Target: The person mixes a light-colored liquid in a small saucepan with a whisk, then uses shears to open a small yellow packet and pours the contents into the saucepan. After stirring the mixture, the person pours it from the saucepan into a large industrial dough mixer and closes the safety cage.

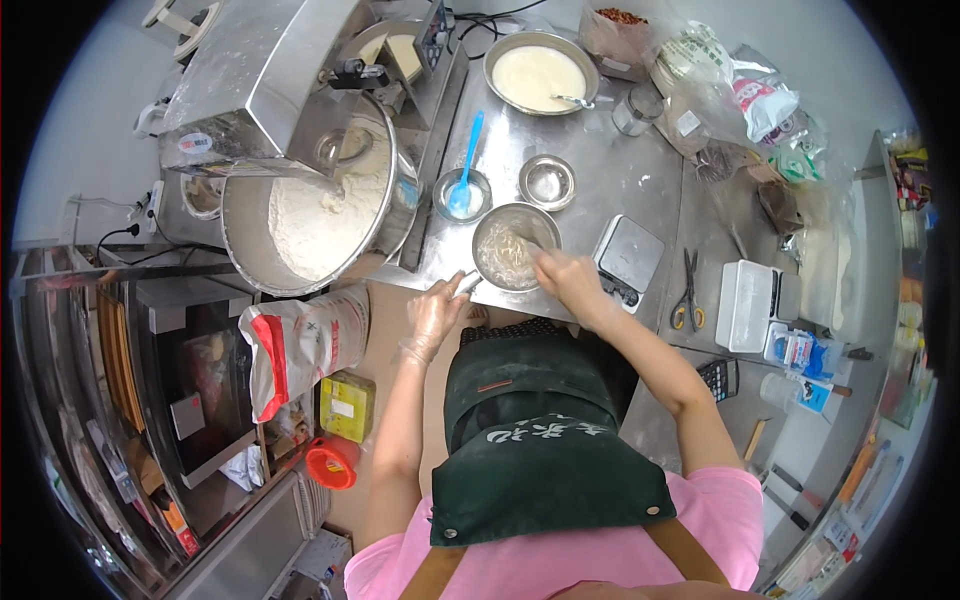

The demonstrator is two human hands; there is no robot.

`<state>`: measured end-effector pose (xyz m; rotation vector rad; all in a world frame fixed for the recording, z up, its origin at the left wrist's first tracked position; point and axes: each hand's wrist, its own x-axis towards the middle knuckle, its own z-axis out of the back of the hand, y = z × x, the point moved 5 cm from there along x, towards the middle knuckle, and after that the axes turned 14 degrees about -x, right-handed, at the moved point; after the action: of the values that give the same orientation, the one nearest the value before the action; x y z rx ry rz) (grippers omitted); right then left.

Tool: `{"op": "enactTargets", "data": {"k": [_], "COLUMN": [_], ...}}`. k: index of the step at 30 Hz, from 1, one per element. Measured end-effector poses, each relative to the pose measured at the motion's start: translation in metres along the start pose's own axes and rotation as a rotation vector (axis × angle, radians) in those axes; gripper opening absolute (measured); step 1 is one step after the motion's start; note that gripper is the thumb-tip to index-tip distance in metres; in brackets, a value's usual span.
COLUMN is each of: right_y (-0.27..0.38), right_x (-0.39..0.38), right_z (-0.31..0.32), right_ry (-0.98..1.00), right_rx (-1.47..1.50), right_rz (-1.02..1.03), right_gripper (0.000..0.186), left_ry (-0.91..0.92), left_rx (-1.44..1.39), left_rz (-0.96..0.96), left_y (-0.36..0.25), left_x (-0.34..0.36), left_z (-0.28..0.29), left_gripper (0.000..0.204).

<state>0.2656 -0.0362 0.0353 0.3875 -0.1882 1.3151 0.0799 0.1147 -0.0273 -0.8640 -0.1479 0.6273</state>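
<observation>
Head view: person at the steel counter (640, 180), working a small metal bowl (514, 247) that sits at the near edge, between a digital scale (627, 255) and the big mixer bowl of flour (318, 215).

Left hand (437, 310), in a thin clear glove, has fingers curled on the bowl's near-left rim; looks like a brace so the bowl doesn't slide.

Right hand (568, 280) reaches over the bowl's right rim, fingers bunched and pointing down into the pale stringy mix; likely working it by hand. Whether it pinches a tool or the mix itself can't be told: fingertips blur.

Small bowl with blue spatula (462, 192) and an empty small bowl (547, 182) sit just behind, within reach. Wide bowl of cream liquid (540, 75) further back.

Hidden: counter's near edge under the green apron (540, 450); bags at far right are too distorted to identify.
</observation>
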Motion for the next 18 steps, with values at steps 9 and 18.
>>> {"op": "enactTargets", "data": {"k": [9, 18], "right_y": [-0.023, -0.066], "right_x": [-0.025, -0.07], "right_z": [-0.023, -0.049], "right_ry": [-0.17, -0.086], "right_rx": [0.223, 1.128], "right_rz": [-0.172, -1.273], "right_gripper": [0.026, 0.027], "left_ry": [0.083, 0.094], "left_rx": [0.056, 0.078], "left_rz": [0.07, 0.088], "left_y": [-0.014, -0.025], "left_x": [0.008, 0.003], "left_z": [0.001, -0.001], "left_gripper": [0.042, 0.043]}}
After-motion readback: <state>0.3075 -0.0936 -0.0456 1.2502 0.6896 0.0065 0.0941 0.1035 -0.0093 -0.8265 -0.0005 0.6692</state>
